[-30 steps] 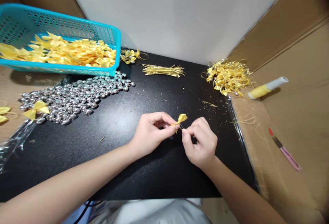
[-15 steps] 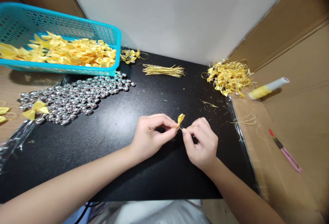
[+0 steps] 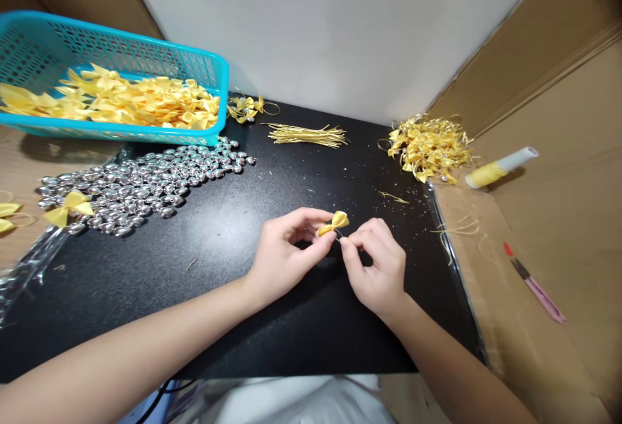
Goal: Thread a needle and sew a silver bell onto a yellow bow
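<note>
A small yellow ribbon bow (image 3: 339, 219) is pinched between the thumb and fingers of my left hand (image 3: 286, 249), over the middle of the black table. My right hand (image 3: 376, 265) is closed just beside it, thumb against forefinger. From those fingertips a thin, dark needle-like piece (image 3: 339, 235) runs to the underside of the bow; whether it is a needle or a wire I cannot tell. Beyond both hands lies a bundle of gold ties (image 3: 307, 135).
A turquoise basket (image 3: 223, 87) of yellow bows stands back left, with many silver beads (image 3: 140, 181) before it. A pile of finished-looking bows with gold loops (image 3: 430, 146) lies back right, near a yellow-and-white roll (image 3: 500, 168) and pink-handled seam ripper (image 3: 541, 294).
The bow has turned in my left fingers, so both its loops now show. My right hand has shifted slightly left, still pinching the thin piece.
</note>
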Available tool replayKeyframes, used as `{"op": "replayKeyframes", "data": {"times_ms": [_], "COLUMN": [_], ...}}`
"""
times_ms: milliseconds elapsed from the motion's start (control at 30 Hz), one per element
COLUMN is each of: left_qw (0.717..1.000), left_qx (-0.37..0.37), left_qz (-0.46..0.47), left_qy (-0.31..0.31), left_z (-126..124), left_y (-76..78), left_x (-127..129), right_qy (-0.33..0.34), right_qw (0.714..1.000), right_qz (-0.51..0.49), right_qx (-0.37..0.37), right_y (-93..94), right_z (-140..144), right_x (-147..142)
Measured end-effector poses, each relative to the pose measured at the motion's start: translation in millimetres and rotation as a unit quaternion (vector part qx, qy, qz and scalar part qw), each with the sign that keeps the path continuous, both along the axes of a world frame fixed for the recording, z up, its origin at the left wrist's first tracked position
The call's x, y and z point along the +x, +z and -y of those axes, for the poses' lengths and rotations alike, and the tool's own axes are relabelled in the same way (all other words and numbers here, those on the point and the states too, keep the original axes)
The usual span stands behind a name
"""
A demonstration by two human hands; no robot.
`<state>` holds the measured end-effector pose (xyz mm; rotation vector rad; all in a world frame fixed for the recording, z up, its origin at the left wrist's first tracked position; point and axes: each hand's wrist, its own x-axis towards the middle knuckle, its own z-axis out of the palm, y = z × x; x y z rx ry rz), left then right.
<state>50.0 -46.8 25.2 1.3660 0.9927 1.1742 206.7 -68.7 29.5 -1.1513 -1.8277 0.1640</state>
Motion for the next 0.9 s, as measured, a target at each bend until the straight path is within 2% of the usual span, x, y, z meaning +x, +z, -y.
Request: {"op": "replayKeyframes", "data": {"times_ms": [167,300,433,700,900], "left_qw": [0.998,0.997,0.999,0.999,0.990], "left_qx": [-0.053,-0.054,-0.024,0.037,0.130], "left_qz": [0.026,0.043,0.028,-0.013,-0.058], "left_qy": [-0.033,-0.019,0.001,-0.008,-0.014], "left_z": [-1.4,-2.0,-1.6,-2.4,-5.6], "left_y": [-2.5,-4.3,-3.9,-3.3,-3.6], "left_x": [-0.1,0.8,0.5,-2.5,-6.0], "right_qy": [-0.003,-0.009,-0.006,-0.004,-0.004], "right_qw": [1.000,1.000,1.000,1.000,1.000], "right_qz": [0.001,-0.002,-0.007,-0.011,-0.012], "right_qx": [0.003,0.002,-0.004,-0.007,-0.013], "right_y": [0.5,0.4,0.5,1.9,2.2], "right_z": [0.9,0.8,0.8,0.8,1.3], "right_x": [-1.0,-0.5,0.1,0.4,-0.5]}}
